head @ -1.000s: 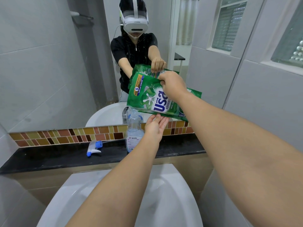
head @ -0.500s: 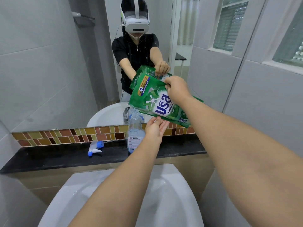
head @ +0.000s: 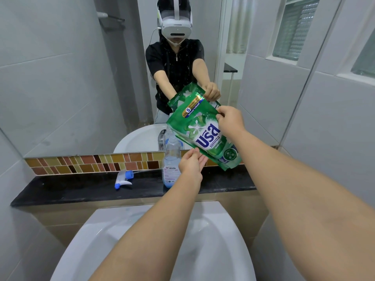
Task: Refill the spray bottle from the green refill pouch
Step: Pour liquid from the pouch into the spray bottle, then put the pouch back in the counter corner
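The green refill pouch (head: 203, 136) hangs tilted in the air above the black ledge, its top corner leaning left over the bottle. My right hand (head: 230, 120) pinches the pouch's upper right edge. My left hand (head: 191, 164) cups the pouch's lower edge from beneath, fingers under it. The clear spray bottle (head: 171, 165) stands upright on the ledge with its neck uncapped, holding a little bluish liquid, just left of my left hand. Its white and blue spray head (head: 122, 178) lies on its side on the ledge further left.
The black stone ledge (head: 81, 189) runs below a strip of brown mosaic tiles (head: 91, 164) and a wall mirror (head: 60, 78) that reflects a person and the pouch. A white basin (head: 162, 240) lies under my forearms. Tiled walls stand close on both sides.
The pouch has tipped more upright, with its top corner swung left toward the bottle's neck. My right hand moved slightly right along the pouch edge; my left hand stayed under it.
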